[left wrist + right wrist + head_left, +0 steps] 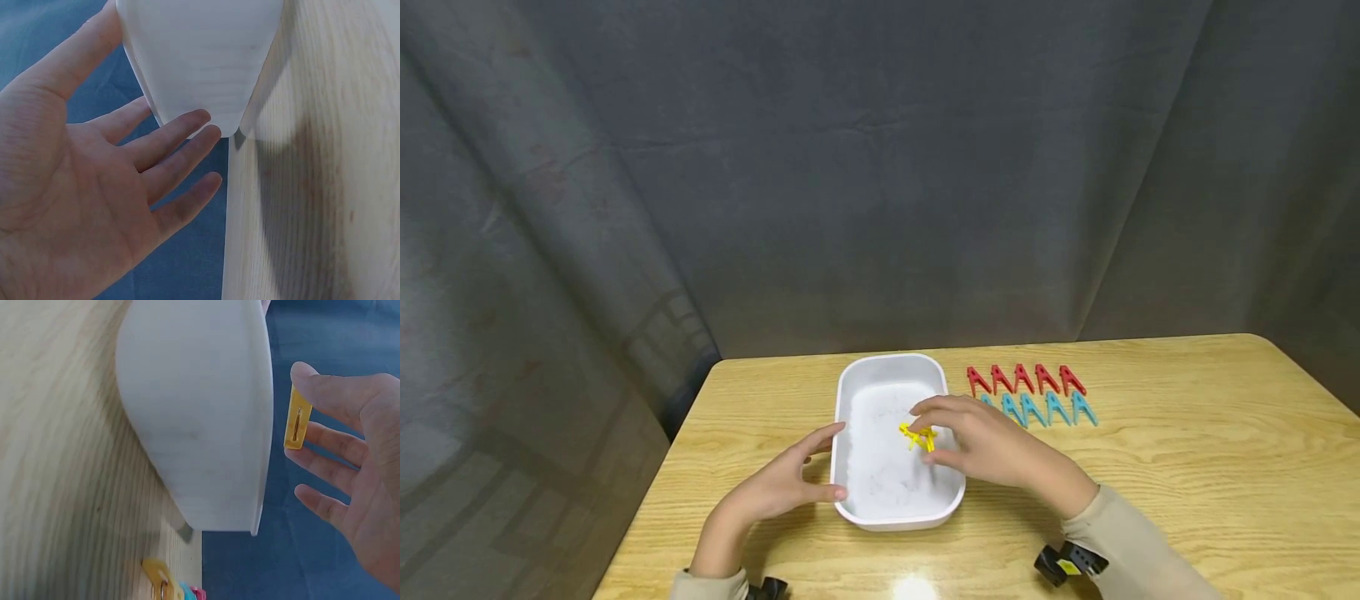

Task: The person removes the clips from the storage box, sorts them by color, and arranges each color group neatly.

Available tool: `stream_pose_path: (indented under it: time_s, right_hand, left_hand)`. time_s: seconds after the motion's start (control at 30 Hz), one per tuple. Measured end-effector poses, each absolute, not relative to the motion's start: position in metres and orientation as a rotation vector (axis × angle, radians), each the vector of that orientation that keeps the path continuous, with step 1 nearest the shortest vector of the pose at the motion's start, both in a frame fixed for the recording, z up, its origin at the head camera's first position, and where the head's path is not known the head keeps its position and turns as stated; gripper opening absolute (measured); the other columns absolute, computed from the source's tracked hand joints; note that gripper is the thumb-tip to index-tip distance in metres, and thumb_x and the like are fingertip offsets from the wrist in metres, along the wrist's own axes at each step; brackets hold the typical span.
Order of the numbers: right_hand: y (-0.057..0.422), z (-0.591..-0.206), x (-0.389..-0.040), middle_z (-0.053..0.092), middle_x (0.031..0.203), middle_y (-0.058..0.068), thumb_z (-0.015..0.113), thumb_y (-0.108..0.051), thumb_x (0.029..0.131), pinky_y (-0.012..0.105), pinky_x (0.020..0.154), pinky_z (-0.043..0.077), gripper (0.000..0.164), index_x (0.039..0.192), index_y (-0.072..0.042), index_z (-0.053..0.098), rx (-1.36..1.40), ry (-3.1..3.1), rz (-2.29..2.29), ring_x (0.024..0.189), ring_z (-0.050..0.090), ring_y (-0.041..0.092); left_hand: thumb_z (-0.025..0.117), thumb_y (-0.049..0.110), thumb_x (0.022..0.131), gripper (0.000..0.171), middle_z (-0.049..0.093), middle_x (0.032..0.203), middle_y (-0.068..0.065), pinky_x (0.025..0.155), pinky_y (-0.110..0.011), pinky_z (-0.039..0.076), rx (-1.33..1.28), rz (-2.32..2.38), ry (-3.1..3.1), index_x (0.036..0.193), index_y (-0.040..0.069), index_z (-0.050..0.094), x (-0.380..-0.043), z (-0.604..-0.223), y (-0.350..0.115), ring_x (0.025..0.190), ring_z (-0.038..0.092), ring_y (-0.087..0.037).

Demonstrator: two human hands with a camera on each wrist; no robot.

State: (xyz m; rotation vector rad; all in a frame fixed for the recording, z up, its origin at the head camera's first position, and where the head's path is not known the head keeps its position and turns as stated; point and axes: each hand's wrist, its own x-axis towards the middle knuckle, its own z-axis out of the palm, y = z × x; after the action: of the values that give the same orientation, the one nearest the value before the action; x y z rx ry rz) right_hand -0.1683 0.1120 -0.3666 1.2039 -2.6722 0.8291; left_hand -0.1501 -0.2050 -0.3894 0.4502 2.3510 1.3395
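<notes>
A white plastic tray [880,518] stands on the wooden table, with yellow clothespins [913,435] in its middle. My right hand [981,442] is over the tray's right side. Between its thumb and fingertips it pinches a yellow clothespin [298,417], seen above the tray's rim in the right wrist view. My left hand [778,483] is at the left side of the tray, thumb and index finger spread apart at the rim. In the left wrist view the other fingers [181,147] extend loosely beside the tray's outer wall.
Right of the tray lie a row of red clothespins [1024,379] and, nearer, a row of light blue clothespins [1055,408], partly behind my right hand. Another yellow clothespin [159,578] lies on the table. A grey curtain [880,183] hangs behind the table.
</notes>
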Motion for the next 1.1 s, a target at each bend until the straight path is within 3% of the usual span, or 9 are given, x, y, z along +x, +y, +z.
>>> stream_pose_path:
  time_s: [0.37, 0.6, 0.87, 1.1]
  right_hand:
    - [0.144, -0.368, -0.149, 0.057, 0.135, 0.000, 0.080, -0.018, 0.084, 0.045, 0.095, 0.050, 0.035, 0.118, -0.017, 0.070, 1.118, -2.723, 0.882, 0.120, 0.057, 0.022]
    - [0.172, -0.371, -0.143, 0.056, 0.136, 0.004, 0.082, -0.013, 0.081, 0.047, 0.093, 0.052, 0.039, 0.116, -0.023, 0.069, 1.003, -2.751, 0.913, 0.123, 0.056, 0.028]
    - [0.200, -0.375, -0.143, 0.057, 0.134, 0.009, 0.082, -0.004, 0.078, 0.057, 0.095, 0.047, 0.041, 0.116, -0.015, 0.070, 0.899, -2.761, 0.961, 0.124, 0.053, 0.037]
    - [0.214, -0.384, -0.146, 0.058, 0.131, 0.012, 0.082, 0.000, 0.076, 0.054, 0.095, 0.048, 0.044, 0.117, -0.013, 0.070, 0.867, -2.772, 0.982, 0.122, 0.054, 0.036]
  left_hand:
    - [0.082, 0.026, 0.083, 0.086, 0.040, 0.149, -0.021, 0.106, -0.064, 0.033, 0.442, 1.340, 2.357, 0.154, 0.015, 0.034, -0.149, -0.391, -0.206, 0.138, 0.035, -0.041]
    - [0.082, 0.025, 0.083, 0.086, 0.040, 0.150, -0.021, 0.105, -0.065, 0.033, 0.456, 1.348, 2.360, 0.154, 0.013, 0.033, -0.144, -0.390, -0.210, 0.138, 0.034, -0.042]
    - [0.081, 0.022, 0.084, 0.087, 0.037, 0.150, -0.026, 0.104, -0.062, 0.037, 0.483, 1.388, 2.317, 0.154, 0.009, 0.031, -0.143, -0.390, -0.210, 0.138, 0.034, -0.044]
    - [0.081, 0.022, 0.085, 0.087, 0.036, 0.151, -0.025, 0.104, -0.062, 0.037, 0.483, 1.396, 2.303, 0.155, 0.009, 0.030, -0.143, -0.390, -0.210, 0.139, 0.033, -0.044]
